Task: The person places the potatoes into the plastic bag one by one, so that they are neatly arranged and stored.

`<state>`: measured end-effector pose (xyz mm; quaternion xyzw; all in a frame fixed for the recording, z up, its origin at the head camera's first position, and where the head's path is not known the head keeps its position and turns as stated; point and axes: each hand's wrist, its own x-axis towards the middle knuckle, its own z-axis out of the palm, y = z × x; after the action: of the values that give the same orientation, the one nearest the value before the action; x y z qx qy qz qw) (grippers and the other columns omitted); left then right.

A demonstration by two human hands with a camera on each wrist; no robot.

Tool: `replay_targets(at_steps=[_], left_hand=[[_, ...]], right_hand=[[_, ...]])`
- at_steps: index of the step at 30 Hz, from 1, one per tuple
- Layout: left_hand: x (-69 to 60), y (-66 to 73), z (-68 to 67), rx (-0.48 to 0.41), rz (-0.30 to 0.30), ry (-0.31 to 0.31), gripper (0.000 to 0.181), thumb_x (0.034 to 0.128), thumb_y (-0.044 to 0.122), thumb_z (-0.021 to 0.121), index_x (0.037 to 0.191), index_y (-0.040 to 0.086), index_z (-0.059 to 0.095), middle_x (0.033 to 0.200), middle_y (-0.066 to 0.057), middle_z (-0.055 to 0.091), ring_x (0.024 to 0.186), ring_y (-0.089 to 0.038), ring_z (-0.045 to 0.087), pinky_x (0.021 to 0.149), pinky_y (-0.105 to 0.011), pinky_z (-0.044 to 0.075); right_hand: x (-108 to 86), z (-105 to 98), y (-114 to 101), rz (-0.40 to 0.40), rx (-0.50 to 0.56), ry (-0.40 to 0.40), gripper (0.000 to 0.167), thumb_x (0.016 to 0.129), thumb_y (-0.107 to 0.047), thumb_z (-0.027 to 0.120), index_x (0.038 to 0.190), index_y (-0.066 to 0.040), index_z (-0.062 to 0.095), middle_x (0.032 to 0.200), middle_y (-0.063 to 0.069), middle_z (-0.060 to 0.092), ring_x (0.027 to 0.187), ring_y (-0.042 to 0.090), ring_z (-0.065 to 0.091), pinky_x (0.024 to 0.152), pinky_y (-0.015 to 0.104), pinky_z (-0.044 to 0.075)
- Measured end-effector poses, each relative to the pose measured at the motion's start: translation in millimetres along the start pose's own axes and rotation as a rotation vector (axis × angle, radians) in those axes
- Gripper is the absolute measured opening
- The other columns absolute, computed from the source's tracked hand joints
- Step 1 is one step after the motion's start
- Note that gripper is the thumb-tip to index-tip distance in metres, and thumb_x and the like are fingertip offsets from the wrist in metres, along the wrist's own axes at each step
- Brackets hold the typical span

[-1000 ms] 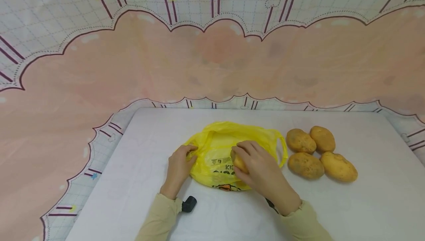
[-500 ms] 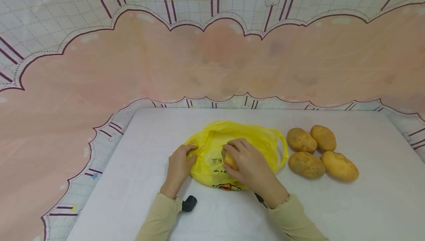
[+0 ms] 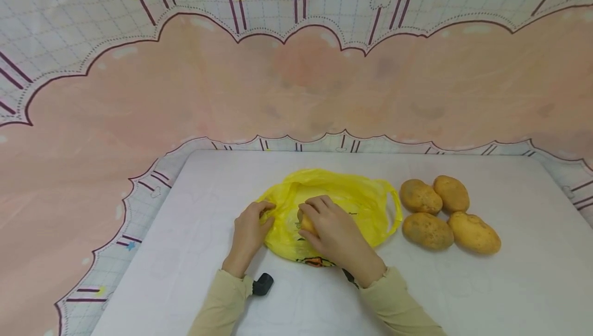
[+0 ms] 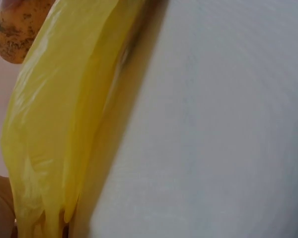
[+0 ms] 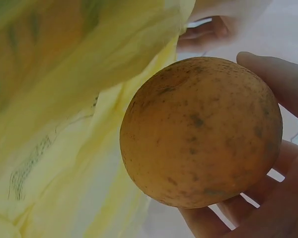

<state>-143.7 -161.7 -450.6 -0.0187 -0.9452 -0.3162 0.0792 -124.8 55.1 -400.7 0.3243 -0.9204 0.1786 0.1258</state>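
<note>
A yellow plastic bag (image 3: 366, 192) with printed text lies on the white table. The left hand (image 3: 249, 232) pinches the bag's left edge; in the left wrist view the yellow plastic (image 4: 64, 109) stretches up from the fingers. Over the bag's mouth, the right hand (image 3: 335, 233) grips a potato (image 3: 308, 224) between thumb and fingers. The right wrist view shows this potato (image 5: 201, 131) large, brown-spotted, beside the bag's yellow film (image 5: 54, 99). Part of the same potato (image 4: 20, 29) appears at the left wrist view's top left corner.
To the right of the bag, several potatoes (image 3: 426, 230) lie grouped together on the table (image 3: 523, 289). A patterned pink and white cloth (image 3: 296, 89) hangs behind the table. Black wrist gear (image 3: 263, 284) sits at the left cuff.
The right hand has moved left across the bag with the potato in its grip, closer to the left hand. The left hand holds the bag's edge in nearly the same place.
</note>
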Motion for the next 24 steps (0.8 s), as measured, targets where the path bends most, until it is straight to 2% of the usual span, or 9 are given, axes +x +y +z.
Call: replay_targets(at_steps=[7, 15, 24], left_hand=[[0.8, -0.8, 0.4, 0.000, -0.017, -0.007, 0.026, 0.0883, 0.008, 0.073, 0.114, 0.007, 0.072, 0.112, -0.012, 0.070, 0.102, -0.029, 0.066, 0.091, -0.048, 0.052], [0.8, -1.2, -1.1, 0.001, -0.025, -0.014, 0.025, 0.0891, 0.012, 0.072, 0.114, 0.008, 0.072, 0.114, -0.012, 0.070, 0.101, -0.029, 0.066, 0.090, -0.049, 0.051], [1.6, -2.5, -0.3, -0.003, -0.034, -0.016, 0.026, 0.0896, 0.018, 0.074, 0.113, 0.008, 0.072, 0.115, -0.012, 0.069, 0.102, -0.029, 0.066, 0.090, -0.047, 0.052]], right_hand=[[4.1, 10.8, -0.5, -0.004, -0.006, -0.018, 0.042, 0.087, -0.028, 0.078, 0.121, -0.007, 0.065, 0.121, 0.007, 0.063, 0.114, 0.022, 0.057, 0.093, 0.034, 0.054], [5.9, 20.9, -2.1, 0.006, -0.018, -0.092, 0.044, 0.089, -0.031, 0.075, 0.125, -0.007, 0.064, 0.123, 0.007, 0.062, 0.116, 0.023, 0.056, 0.096, 0.034, 0.052], [7.6, 30.7, -8.3, -0.060, -0.081, -0.118, 0.041, 0.090, -0.031, 0.075, 0.122, -0.009, 0.064, 0.119, 0.005, 0.063, 0.112, 0.021, 0.057, 0.094, 0.032, 0.053]])
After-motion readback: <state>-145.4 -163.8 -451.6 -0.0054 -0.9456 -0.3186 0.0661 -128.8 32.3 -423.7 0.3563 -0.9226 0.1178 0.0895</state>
